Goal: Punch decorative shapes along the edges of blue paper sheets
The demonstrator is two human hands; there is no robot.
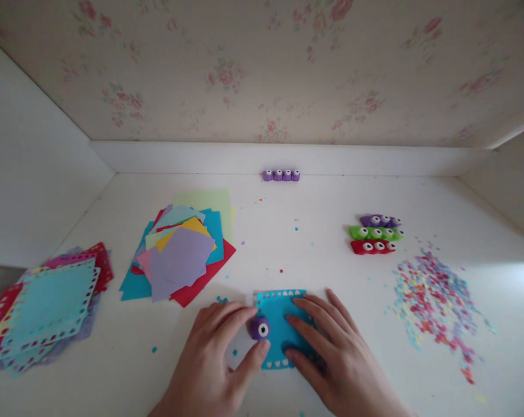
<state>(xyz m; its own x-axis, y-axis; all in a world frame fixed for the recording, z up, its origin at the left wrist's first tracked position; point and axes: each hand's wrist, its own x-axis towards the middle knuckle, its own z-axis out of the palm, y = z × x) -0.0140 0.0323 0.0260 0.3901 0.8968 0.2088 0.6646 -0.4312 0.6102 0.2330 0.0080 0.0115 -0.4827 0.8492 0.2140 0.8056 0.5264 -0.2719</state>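
Observation:
A turquoise paper square point(276, 313) with small holes punched along its top and bottom edges lies on the white table near the front. My left hand point(213, 359) pinches a small purple paper punch point(260, 328) between thumb and forefinger at the sheet's left edge. My right hand point(331, 353) lies flat on the right half of the sheet, fingers stretched out and spread, pressing it down.
A loose pile of plain coloured paper squares point(179, 255) lies at the middle left, and a stack of edge-punched sheets point(44, 307) at the far left. Purple, green and red punch rows point(376, 233) stand right; another purple row point(281, 175) at the back. Confetti point(435, 301) is scattered right.

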